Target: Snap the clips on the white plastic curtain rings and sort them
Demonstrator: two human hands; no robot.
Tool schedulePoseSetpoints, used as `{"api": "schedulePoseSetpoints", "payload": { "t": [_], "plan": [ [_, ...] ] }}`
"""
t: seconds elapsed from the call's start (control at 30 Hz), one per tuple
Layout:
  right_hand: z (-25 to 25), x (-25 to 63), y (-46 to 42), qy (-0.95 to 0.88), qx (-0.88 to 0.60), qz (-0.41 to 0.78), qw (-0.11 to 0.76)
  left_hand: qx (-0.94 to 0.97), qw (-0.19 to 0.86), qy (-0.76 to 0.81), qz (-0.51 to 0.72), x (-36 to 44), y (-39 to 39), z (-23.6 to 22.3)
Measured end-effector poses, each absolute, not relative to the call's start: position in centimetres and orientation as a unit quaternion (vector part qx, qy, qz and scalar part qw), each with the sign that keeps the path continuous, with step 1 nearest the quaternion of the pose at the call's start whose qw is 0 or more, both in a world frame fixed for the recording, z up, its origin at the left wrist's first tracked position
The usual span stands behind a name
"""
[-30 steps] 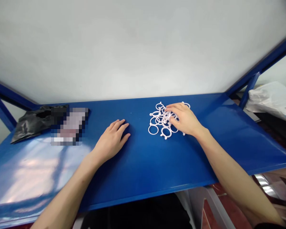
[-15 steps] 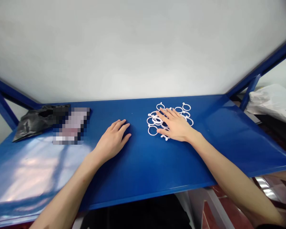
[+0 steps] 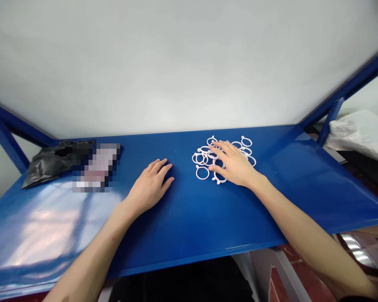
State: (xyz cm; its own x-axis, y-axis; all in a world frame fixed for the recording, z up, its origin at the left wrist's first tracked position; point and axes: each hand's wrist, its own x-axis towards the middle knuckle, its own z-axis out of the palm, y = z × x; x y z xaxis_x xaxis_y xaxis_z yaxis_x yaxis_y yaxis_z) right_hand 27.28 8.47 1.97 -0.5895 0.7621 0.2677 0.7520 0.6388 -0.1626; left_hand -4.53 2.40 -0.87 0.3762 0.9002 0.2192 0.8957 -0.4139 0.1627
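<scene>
Several thin white rings [image 3: 202, 179], each with a small knob on its rim, lie in a loose, overlapping cluster on the blue tabletop [image 3: 189, 222]. Over the right part of the cluster is my right hand [image 3: 234, 164], palm down with fingers apart, hiding some of the rings. Its fingertips reach among the rings, and I see none gripped. To the left of the cluster, my left hand [image 3: 151, 182] rests palm down on the bare blue surface, fingers stretched out, apart from the rings.
A black plastic bag [image 3: 50, 163] lies at the table's left, beside a pixelated flat object [image 3: 99, 165]. Blue frame bars [image 3: 349, 88] rise at both sides before a pale wall [image 3: 176, 63]. Beyond the right edge is a clear plastic bag [image 3: 359, 132].
My right hand has shifted slightly to the right, and a few rings by its thumb and fingers have slid or spread apart. The left hand stays nearly in place.
</scene>
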Motion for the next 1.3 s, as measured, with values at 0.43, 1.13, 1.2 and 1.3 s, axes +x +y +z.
{"api": "schedulePoseSetpoints", "payload": {
  "t": [0.43,1.13,1.2,1.3],
  "plan": [
    [2.6,23.7,4.9,-0.950,-0.269,-0.015,0.157,0.844,-0.004,0.498,0.201,-3.3,1.9,0.2],
    [3.8,22.8,2.8,-0.956,-0.170,-0.097,0.218,0.900,0.045,0.313,0.300,-0.4,-0.7,1.9],
    [3.5,22.5,2.4,-0.949,-0.185,-0.129,0.220,0.897,0.010,0.321,0.303,0.0,-0.7,1.7],
    [3.0,22.0,1.8,-0.935,-0.222,-0.144,0.235,0.885,-0.030,0.344,0.314,0.7,-0.7,1.5]
  ]
}}
